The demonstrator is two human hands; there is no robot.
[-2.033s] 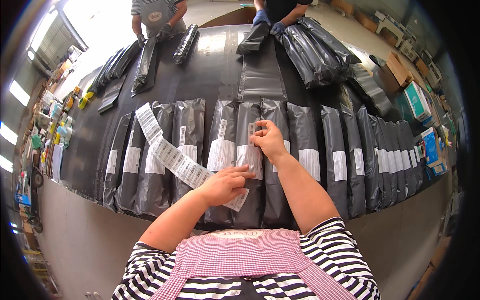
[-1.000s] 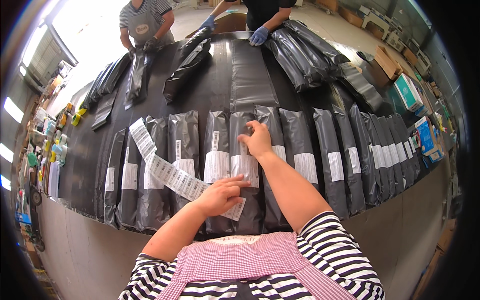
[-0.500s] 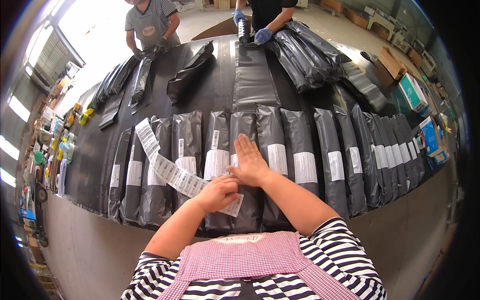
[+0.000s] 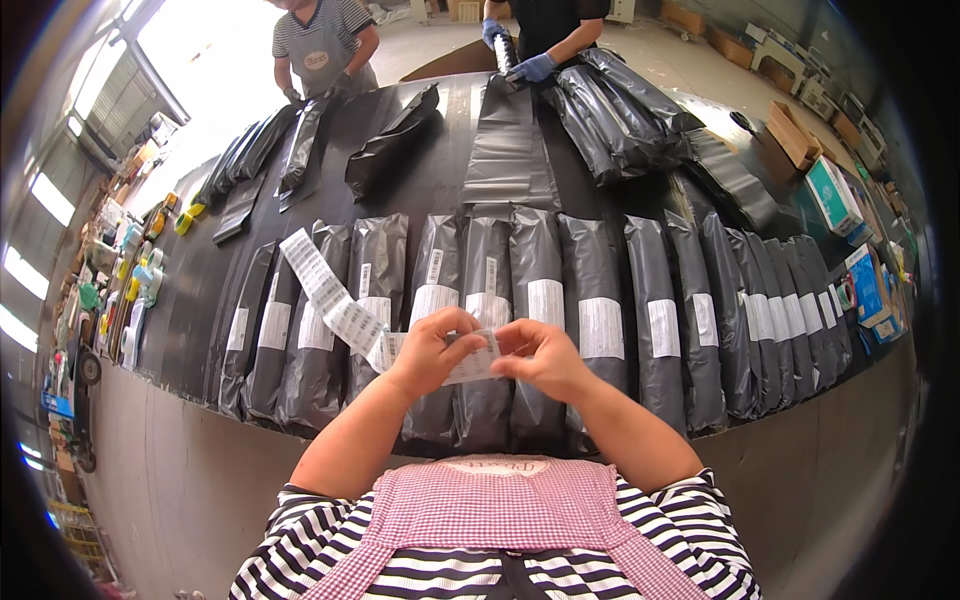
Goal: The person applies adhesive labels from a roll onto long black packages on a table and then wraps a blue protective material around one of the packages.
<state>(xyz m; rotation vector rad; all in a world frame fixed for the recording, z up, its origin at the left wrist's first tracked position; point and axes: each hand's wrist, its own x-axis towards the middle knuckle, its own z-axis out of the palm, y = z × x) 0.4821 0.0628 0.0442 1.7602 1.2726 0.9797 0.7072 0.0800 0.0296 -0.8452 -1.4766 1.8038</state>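
A long white strip of barcode labels (image 4: 335, 300) runs from the far left over the bags to my hands. My left hand (image 4: 432, 352) is closed on it near its lower end. My right hand (image 4: 548, 362) pinches the strip's end between thumb and fingers. Beneath my hands lies a grey plastic mailing bag (image 4: 488, 245), one of several in a row. It carries a small barcode label (image 4: 491, 275) above a larger white label, partly hidden by my hands. To its right another filled bag (image 4: 535, 250) bears only a large white label.
Across the dark table (image 4: 400, 215), a co-worker's blue-gloved hand (image 4: 535, 68) rests by a flat grey bag (image 4: 510, 150); another person (image 4: 320, 50) handles bags at far left. A bag pile (image 4: 620, 125), boxes (image 4: 833, 195) and tape rolls (image 4: 185, 218) lie around.
My right hand has left the bag's surface and moved nearer, now pinching the strip's end. My left hand has lifted the strip. A small barcode label now shows on the middle bag.
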